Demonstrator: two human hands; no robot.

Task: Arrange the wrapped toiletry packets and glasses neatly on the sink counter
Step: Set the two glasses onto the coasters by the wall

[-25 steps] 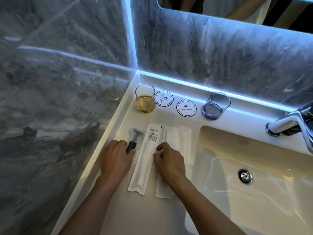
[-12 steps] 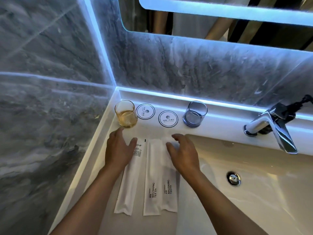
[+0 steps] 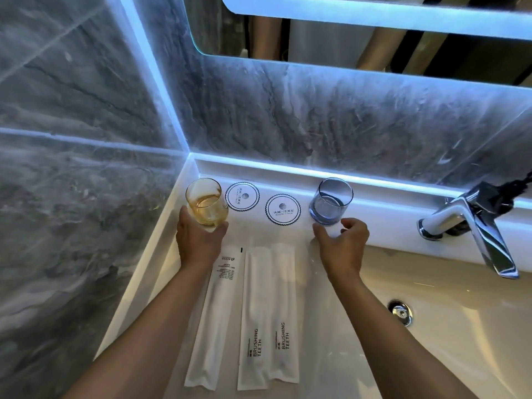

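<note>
Three long white wrapped packets lie side by side on the white counter [image 3: 290,234]: a left packet [image 3: 214,315], a middle packet [image 3: 254,318] and a right packet [image 3: 283,309], the last two printed "BRUSHING TEETH". An amber glass [image 3: 205,200] stands in the back left corner; my left hand [image 3: 198,240] wraps its base. A blue glass [image 3: 331,200] stands further right; my right hand [image 3: 344,243] curls just in front of its base, with contact unclear.
Two round white coasters [image 3: 242,196] [image 3: 283,209] lie between the glasses. The sink basin [image 3: 431,335] with its drain [image 3: 400,312] fills the right side, under a chrome faucet [image 3: 472,226]. Marble walls close the left and back; a lit mirror hangs above.
Both hands left the packets and moved back to the glasses: the left one now grips the amber glass, the right one reaches the blue glass. The camera view tilted up.
</note>
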